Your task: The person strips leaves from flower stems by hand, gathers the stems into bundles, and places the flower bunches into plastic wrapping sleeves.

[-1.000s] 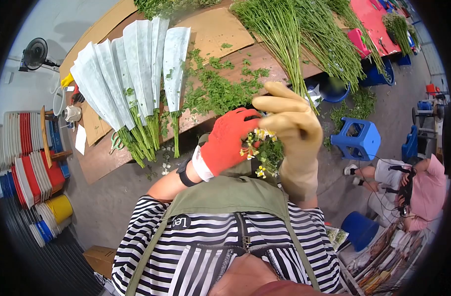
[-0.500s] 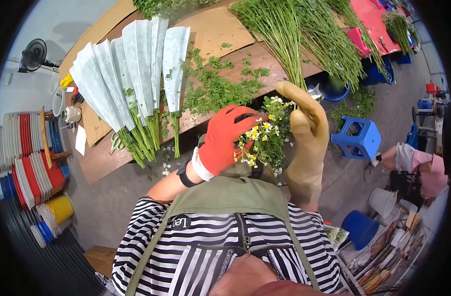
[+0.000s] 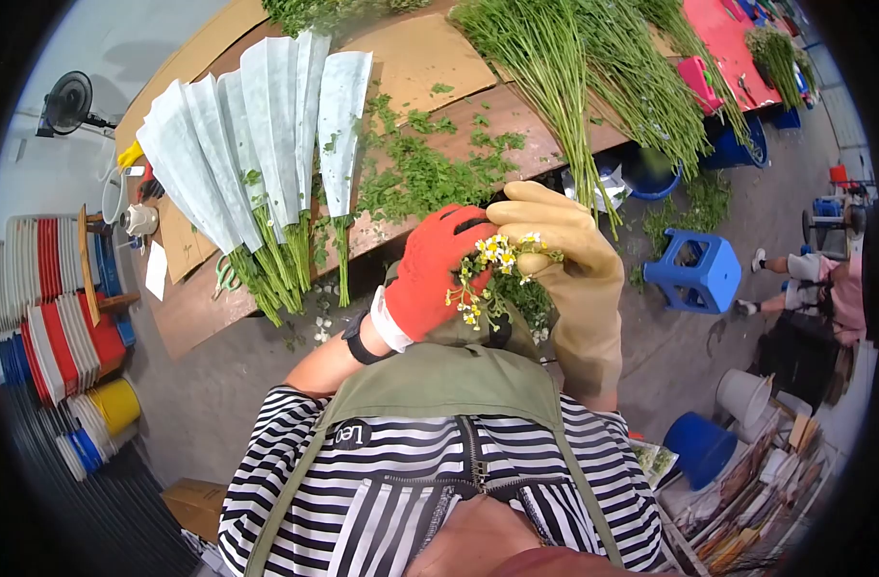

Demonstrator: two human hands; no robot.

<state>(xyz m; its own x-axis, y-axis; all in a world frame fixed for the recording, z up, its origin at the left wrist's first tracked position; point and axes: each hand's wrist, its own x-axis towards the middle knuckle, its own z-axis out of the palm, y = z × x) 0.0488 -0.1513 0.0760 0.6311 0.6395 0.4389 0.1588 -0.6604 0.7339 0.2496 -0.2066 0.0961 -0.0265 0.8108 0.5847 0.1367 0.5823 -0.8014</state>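
Observation:
In front of my apron, my left hand (image 3: 438, 274), in a red glove, is closed around small white-and-yellow daisy-like flowers (image 3: 495, 255). Their heads poke out past its fingers, and the stems are mostly hidden. From the other side my right hand (image 3: 576, 264), in a tan rubber glove, reaches in with curled fingers. Its thumb and fingers close on a flowering sprig at the right of the bunch. Torn green leaves (image 3: 435, 173) lie scattered on the table just beyond both hands.
Several white-wrapped bunches (image 3: 266, 125) lie on the table at left, near green-handled scissors (image 3: 227, 274). Long green stems (image 3: 531, 82) overhang the table edge at right. A blue stool (image 3: 694, 272) stands on the floor, and another person (image 3: 834, 288) is at far right.
My right hand has moved left and its fingers have curled in onto the flowers. The flower heads have shifted slightly. The person at far right has changed position.

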